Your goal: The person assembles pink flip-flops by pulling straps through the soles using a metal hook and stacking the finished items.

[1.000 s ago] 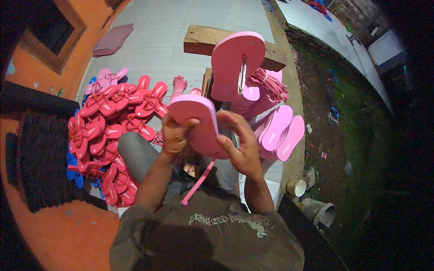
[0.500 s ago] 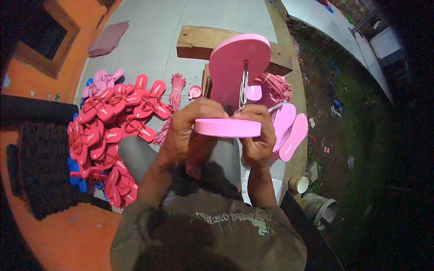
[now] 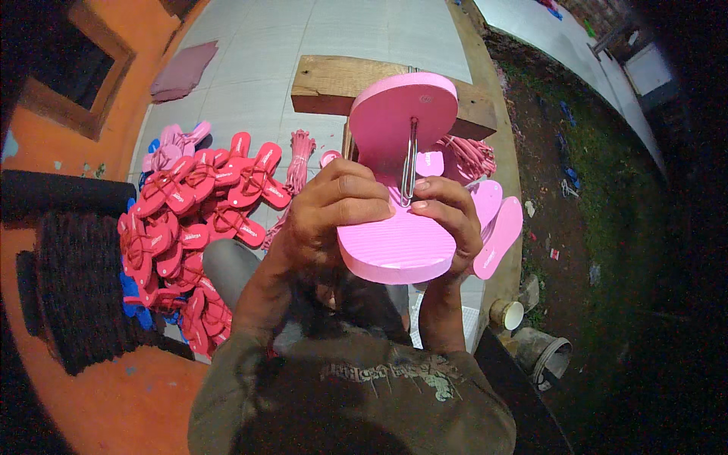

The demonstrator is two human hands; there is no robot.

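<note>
Both of my hands grip a pink flip-flop sole (image 3: pixel 398 254), whose ridged near end tips toward me. Its far part rises up and away, so the sole looks sharply bent. My left hand (image 3: pixel 337 205) clasps the left edge with its fingers over the top. On the opposite edge my right hand (image 3: pixel 451 224) is closed, thumb and finger close to a long looped metal pin (image 3: pixel 410 167). That pin stands out of a hole in the raised part, its rounded end by my fingers. Behind the sole lies a thick wooden beam (image 3: pixel 326 85).
A heap of red flip-flops (image 3: pixel 178 201) covers the floor at left, with some lilac and blue ones. Bundled pink straps (image 3: pixel 300 159) lie ahead, more straps (image 3: pixel 472 155) beyond my right hand. Loose pink soles (image 3: pixel 499 239) rest at right, near a white bucket (image 3: pixel 550 360).
The sole's near end has tilted from edge-on to showing its ridged face. My hands have shifted slightly nearer and right, still gripping it.
</note>
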